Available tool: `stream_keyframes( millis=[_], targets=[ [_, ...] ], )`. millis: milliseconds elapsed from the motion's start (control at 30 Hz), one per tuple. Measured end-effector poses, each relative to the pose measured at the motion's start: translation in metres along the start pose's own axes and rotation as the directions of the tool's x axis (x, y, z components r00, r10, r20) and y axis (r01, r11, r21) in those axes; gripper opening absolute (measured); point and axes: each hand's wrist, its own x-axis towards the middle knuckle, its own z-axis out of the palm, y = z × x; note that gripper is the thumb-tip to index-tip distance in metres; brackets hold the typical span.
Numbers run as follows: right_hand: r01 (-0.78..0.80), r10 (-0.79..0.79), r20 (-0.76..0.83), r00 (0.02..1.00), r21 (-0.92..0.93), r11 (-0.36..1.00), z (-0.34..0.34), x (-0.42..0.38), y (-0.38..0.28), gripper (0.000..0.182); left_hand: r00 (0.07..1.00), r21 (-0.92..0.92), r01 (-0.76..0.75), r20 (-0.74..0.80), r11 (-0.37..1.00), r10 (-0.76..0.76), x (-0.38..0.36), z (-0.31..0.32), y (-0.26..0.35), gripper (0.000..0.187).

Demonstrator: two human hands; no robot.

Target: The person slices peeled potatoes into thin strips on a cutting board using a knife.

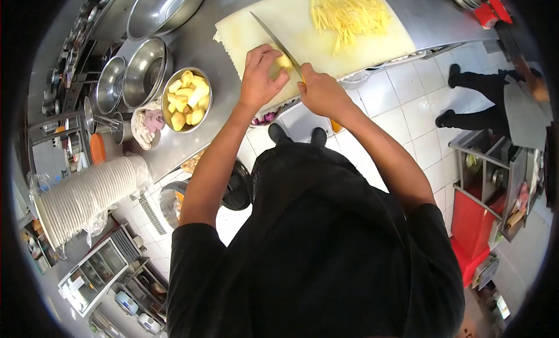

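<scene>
My right hand (325, 92) is closed round the handle of a kitchen knife (269, 34), whose long blade points up and to the left over the white cutting board (303, 23). Just left of the blade, my left hand (262, 74) has its fingers curled over a peeled yellow potato (283, 60), holding it on the board; the fingers partly cover it. At the board's far right lies a heap of thin yellow potato strips (349, 17). A metal bowl (210, 102) full of peeled yellow pieces stands left of my left forearm.
Steel bowls (145, 64) and a cloth (145, 127) sit on the metal counter to the left. Nearer me on that side is a wrapped stack of white plates (93, 192). Another person (495, 99) stands at right, beyond a shelf unit (489, 169).
</scene>
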Motion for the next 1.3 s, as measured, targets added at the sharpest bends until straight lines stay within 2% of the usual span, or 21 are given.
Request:
stream_keyframes(
  millis=[267,700,867,967,1300],
  targets=[
    [-0.092,0.092,0.023,0.996,0.036,0.995,-0.021,-0.022,-0.017,0.025,1.000,-0.009,-0.008,0.005,1.000,0.008,-0.001,0.000,-0.002,0.031],
    [-0.062,0.061,0.018,0.998,0.034,0.997,-0.030,-0.047,-0.023,0.023,0.999,0.006,-0.029,-0.034,1.000,0.029,0.000,0.001,0.000,0.030],
    [-0.051,0.051,0.030,0.998,0.017,0.999,-0.030,-0.042,-0.023,0.023,1.000,0.014,-0.022,-0.020,1.000,0.022,0.000,0.001,-0.001,0.030],
    [0.007,-0.007,0.012,1.000,-0.003,1.000,-0.020,-0.026,-0.016,0.023,1.000,0.004,-0.010,-0.007,1.000,0.010,0.000,0.001,-0.001,0.030],
    [-0.054,0.054,0.041,0.998,-0.012,0.998,-0.002,0.017,-0.009,0.024,1.000,0.007,0.000,-0.003,1.000,0.000,0.000,0.001,-0.001,0.032]
  ],
)
